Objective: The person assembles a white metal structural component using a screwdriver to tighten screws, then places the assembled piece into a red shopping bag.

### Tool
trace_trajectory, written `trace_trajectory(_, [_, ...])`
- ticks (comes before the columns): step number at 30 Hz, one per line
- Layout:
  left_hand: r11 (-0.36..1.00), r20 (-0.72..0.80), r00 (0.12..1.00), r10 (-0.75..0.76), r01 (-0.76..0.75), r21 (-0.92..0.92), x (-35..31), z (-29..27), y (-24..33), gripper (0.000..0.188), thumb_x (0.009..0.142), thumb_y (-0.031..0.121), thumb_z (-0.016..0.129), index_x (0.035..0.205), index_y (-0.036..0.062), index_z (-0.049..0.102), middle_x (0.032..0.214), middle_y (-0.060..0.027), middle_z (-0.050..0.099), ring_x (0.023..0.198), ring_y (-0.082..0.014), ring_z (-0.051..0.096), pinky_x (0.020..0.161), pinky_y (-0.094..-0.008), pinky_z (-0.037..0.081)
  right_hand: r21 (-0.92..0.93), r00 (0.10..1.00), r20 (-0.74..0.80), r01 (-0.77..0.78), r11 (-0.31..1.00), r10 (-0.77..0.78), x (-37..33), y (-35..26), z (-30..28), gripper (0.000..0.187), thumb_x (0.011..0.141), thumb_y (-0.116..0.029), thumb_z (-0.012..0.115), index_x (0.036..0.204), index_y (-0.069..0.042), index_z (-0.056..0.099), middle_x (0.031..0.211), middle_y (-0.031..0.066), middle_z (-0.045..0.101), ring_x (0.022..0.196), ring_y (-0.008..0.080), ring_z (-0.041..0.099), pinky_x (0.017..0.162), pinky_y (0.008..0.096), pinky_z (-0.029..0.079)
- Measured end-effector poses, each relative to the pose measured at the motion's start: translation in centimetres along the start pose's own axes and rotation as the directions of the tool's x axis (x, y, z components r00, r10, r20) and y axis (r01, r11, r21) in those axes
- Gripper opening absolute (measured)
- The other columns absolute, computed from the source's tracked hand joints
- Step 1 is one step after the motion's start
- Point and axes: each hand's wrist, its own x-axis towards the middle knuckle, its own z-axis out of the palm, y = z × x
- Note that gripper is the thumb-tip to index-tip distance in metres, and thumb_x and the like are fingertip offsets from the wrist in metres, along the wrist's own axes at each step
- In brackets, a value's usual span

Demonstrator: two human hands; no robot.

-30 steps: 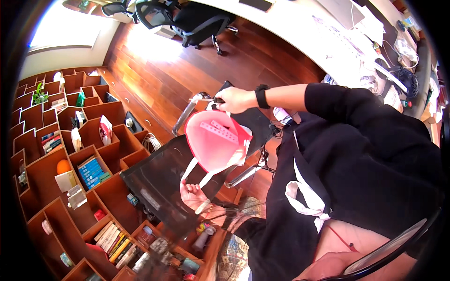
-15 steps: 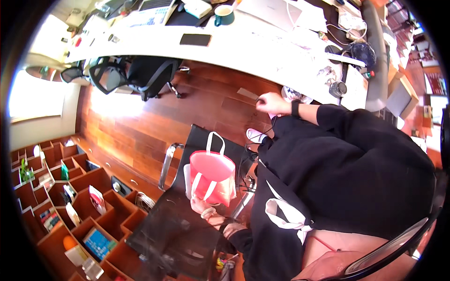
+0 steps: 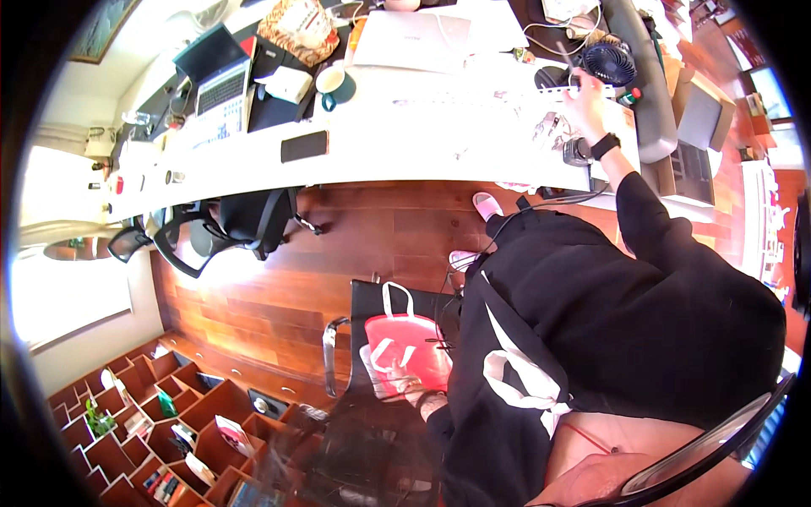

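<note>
A pink-red tote bag [image 3: 429, 345] with white handles rests on the seat of a black chair. My left hand [image 3: 407, 385] is closed at the bag's near side, by its lower white handle. Stretched out over the far right of the white desk [image 3: 498, 139], my right hand [image 3: 583, 100] has its fingers bent beside a white notched strip [image 3: 551, 88]. A thin dark shape sticks up by those fingers, too blurred to name. Close by stand a small black fan [image 3: 610, 62] and a dark round jar [image 3: 578, 152].
On the desk are a phone [image 3: 304, 146], a green mug [image 3: 336, 84], a closed silver laptop [image 3: 412, 39] and an open laptop [image 3: 221, 91]. An office chair [image 3: 253, 221] stands below. A wooden compartment shelf [image 3: 203, 406] fills the lower left; an open cardboard box [image 3: 705, 110] is at right.
My right hand has gone from beside the desk's front edge up to the items by the fan. My left hand stays at the bag. The view has shifted, showing more of the desk.
</note>
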Motion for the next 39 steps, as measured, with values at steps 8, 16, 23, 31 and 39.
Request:
trace_trajectory(8, [0.986, -0.102, 0.989, 0.111, -0.096, 0.139, -0.1, 1.4, 4.4, 0.037, 0.083, 0.03, 0.065, 0.096, -0.004, 0.061, 0.088, -0.0136, 0.063, 0.075, -0.03, 0.061, 0.066, -0.0407, 0.047, -0.236, 0.943, 0.163, -0.247, 0.94, 0.289, 5.1, 5.1, -3.1, 0.092, 0.07, -0.053, 0.072, 0.134, 0.004, 0.038, 0.126, 0.0308, 0.049, 0.115, 0.0391, 0.053, 0.096, 0.041, 0.045])
trace_trajectory(16, [0.876, -0.182, 0.911, 0.37, -0.277, 0.395, -2.5, 5.8, 9.1, 0.044, 0.08, 0.033, 0.067, 0.1, -0.0059, 0.061, 0.094, -0.0184, 0.065, 0.08, -0.035, 0.063, 0.073, -0.0442, 0.048, 0.569, 0.846, 0.209, -0.513, 0.643, 0.49, 4.8, 7.9, -1.9, 0.037, 0.081, -0.025, 0.071, 0.11, -0.004, 0.063, 0.072, 0.0006, 0.061, 0.053, 0.0085, 0.054, 0.052, 0.0246, 0.045])
trace_trajectory(23, [0.189, 0.243, 0.397, 0.885, -0.784, 0.591, -5.7, 18.6, 16.8, 0.055, 0.08, 0.02, 0.069, 0.121, -0.0114, 0.05, 0.117, -0.0286, 0.056, 0.111, -0.0387, 0.053, 0.1, -0.0442, 0.04, 0.456, 0.995, -0.025, -0.074, 0.887, 0.095, 2.9, -1.9, -3.7, 0.025, 0.077, -0.011, 0.071, 0.101, -0.013, 0.067, 0.101, 0.0044, 0.05, 0.068, 0.0096, 0.052, 0.063, 0.0232, 0.046])
trace_trajectory(31, [0.97, 0.878, 0.432, -0.206, -0.028, 0.242, -22.9, 49.1, 22.0, 0.058, 0.09, 0.037, 0.06, 0.131, 0.002, 0.038, 0.119, -0.0169, 0.055, 0.097, -0.029, 0.059, 0.082, -0.0389, 0.05, 0.474, 0.995, 0.012, 0.085, 0.876, -0.103, 2.9, -5.9, -3.1, 0.035, 0.071, -0.009, 0.076, 0.103, -0.014, 0.06, 0.107, 0.008, 0.043, 0.059, 0.0108, 0.049, 0.057, 0.024, 0.044])
trace_trajectory(39, [0.935, 0.808, 0.497, -0.316, 0.017, 0.355, -24.3, 56.2, 19.6, 0.022, 0.087, 0.022, 0.054, 0.095, 0.0022, 0.055, 0.079, -0.0113, 0.062, 0.061, -0.023, 0.061, 0.053, -0.0348, 0.052, 0.543, 0.983, 0.088, 0.09, 0.835, -0.163, 4.8, -6.1, -2.4, 0.034, 0.071, -0.008, 0.078, 0.098, -0.013, 0.059, 0.106, 0.0102, 0.04, 0.062, 0.0152, 0.05, 0.058, 0.0279, 0.044])
